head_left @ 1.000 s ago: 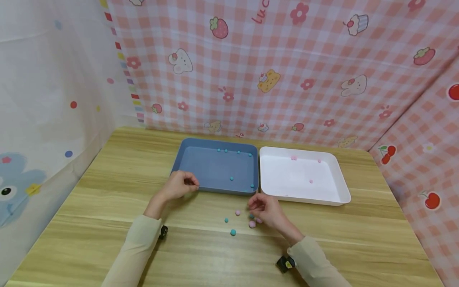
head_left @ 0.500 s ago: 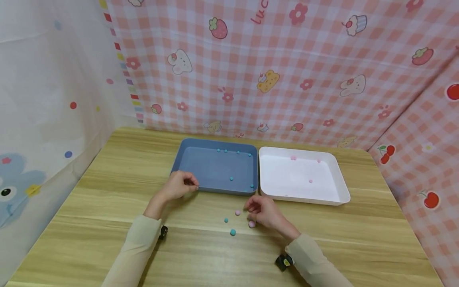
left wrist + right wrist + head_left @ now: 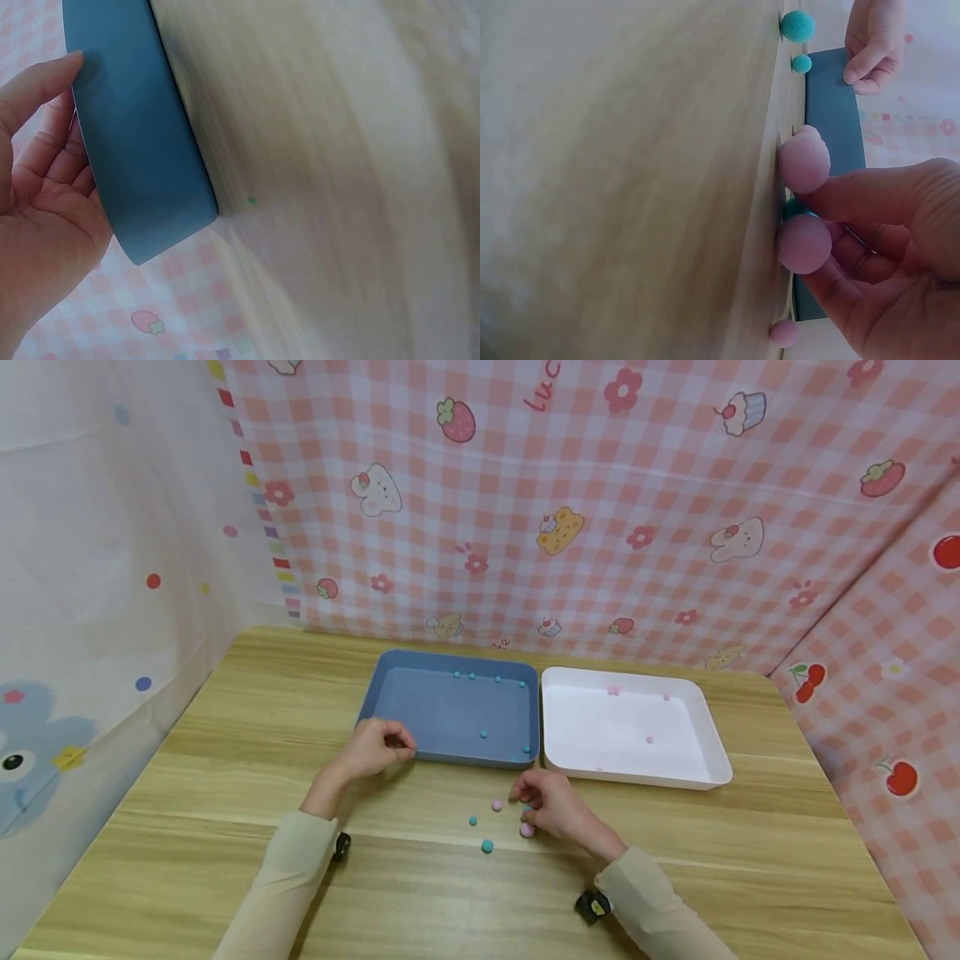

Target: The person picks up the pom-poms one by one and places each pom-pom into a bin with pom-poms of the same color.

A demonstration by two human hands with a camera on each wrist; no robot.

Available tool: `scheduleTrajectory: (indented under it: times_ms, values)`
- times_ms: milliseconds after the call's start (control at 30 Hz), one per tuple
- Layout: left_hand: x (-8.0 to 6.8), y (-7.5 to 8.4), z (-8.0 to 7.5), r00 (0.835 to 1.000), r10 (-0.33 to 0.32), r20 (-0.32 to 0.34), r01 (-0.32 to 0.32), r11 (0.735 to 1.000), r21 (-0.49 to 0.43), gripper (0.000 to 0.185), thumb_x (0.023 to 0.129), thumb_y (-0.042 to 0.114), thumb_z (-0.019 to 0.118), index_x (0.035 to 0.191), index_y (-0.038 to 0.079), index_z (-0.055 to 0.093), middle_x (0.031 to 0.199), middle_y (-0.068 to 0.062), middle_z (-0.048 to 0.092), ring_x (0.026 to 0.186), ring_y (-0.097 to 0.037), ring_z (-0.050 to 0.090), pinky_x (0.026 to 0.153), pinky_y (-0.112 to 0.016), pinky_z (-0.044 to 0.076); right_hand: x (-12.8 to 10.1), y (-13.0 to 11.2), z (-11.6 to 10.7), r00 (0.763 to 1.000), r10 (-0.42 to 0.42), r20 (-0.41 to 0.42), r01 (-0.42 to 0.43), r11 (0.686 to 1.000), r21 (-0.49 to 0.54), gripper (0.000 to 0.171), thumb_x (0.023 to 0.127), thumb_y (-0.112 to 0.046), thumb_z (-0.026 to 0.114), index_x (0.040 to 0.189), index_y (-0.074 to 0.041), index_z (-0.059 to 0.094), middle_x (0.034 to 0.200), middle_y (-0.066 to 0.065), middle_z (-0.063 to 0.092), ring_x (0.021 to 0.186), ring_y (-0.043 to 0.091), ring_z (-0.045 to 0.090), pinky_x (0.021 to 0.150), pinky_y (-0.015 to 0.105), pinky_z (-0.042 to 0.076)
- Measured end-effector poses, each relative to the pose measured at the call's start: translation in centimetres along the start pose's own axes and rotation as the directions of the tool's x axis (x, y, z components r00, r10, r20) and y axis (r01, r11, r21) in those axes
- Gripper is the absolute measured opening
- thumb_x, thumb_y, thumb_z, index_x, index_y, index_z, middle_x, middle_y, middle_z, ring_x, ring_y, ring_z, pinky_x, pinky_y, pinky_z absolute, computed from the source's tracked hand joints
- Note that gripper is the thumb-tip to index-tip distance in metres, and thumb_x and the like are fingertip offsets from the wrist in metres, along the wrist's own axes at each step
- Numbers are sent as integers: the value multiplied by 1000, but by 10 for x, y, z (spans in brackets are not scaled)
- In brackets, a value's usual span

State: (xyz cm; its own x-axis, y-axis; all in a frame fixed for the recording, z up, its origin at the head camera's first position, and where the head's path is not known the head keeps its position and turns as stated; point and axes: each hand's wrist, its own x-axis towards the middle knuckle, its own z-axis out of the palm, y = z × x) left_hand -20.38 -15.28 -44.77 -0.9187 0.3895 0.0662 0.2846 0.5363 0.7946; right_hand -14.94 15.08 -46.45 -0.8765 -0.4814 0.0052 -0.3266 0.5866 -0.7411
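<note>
Pompoms lie loose on the wooden table (image 3: 225, 793) just in front of two trays; our right hand (image 3: 551, 800) hovers low over them, fingers curled, a fingertip (image 3: 832, 202) and the thumb closing on a pink pompom (image 3: 804, 244) against the tabletop, with a teal pompom (image 3: 793, 208) half hidden just behind it; another pink pompom (image 3: 804, 161) sits just beside, and a smaller pink one (image 3: 784, 333) lies near the hand's other side; two more teal pompoms (image 3: 487, 845) rest a little to the left. Our left hand (image 3: 372, 749) rests at the near left corner of the blue tray (image 3: 442, 718), fingers bent against its outer wall (image 3: 142, 150); several teal pompoms lie inside that tray. The white tray (image 3: 705, 727) touches the blue one on the right; it holds a few pink pompoms.
</note>
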Motion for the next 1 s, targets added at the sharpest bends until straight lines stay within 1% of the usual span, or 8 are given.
scheduleTrajectory:
  times_ms: [133,333,433,533,700,867,1000]
  values:
    - [1,0,0,1000,-6,-4,6,1000,-1,5,79,-2,68,76,2,68,73,-3,65,69,-11,57,64,-23,47,0,0,0,1000,4,2,-4,1000,-4,26,69,17,66,86,-1,62,83,7,59,77,18,57,67,25,50]
    - [0,-1,0,1000,-1,-10,1,1000,4,6,78,-3,68,76,2,68,73,-3,65,69,-12,57,64,-23,47,0,-1,-1,1000,16,-7,-16,1000,25,24,71,16,66,87,-1,62,84,7,61,78,18,58,67,24,50]
    - [0,-1,0,1000,5,-13,-5,1000,8,5,78,-3,68,76,1,68,72,-3,65,68,-12,57,63,-23,47,1,-4,-3,999,42,-19,-41,998,55,24,71,16,65,88,-1,62,84,7,61,77,18,57,67,25,50]
    - [0,-1,0,1000,2,-13,-2,1000,8,5,78,-3,69,75,1,68,72,-3,65,68,-11,56,63,-23,47,1,-8,-5,997,57,-50,-52,995,83,24,72,15,63,88,-2,63,85,6,61,78,17,57,69,26,50]
    - [1,-1,0,1000,-7,-4,7,1000,5,5,79,-2,69,76,2,68,72,-2,65,68,-11,56,63,-23,47,5,-15,-8,995,5,-104,7,993,115,20,75,15,63,90,1,62,88,9,62,82,21,59,73,28,52]
    - [0,0,0,1000,-6,4,6,1000,4,5,79,-2,68,76,2,68,73,-2,65,69,-11,57,64,-23,47,11,-23,-13,988,-50,-143,67,991,113,18,77,12,67,91,1,63,91,11,64,82,23,61,73,28,53]
    - [0,-1,-1,1000,5,2,-5,1000,3,4,79,-1,68,76,1,68,73,-3,65,68,-11,57,63,-23,47,18,-28,-17,981,-57,-185,80,990,118,17,78,10,68,91,0,64,91,12,65,81,24,62,73,29,53]
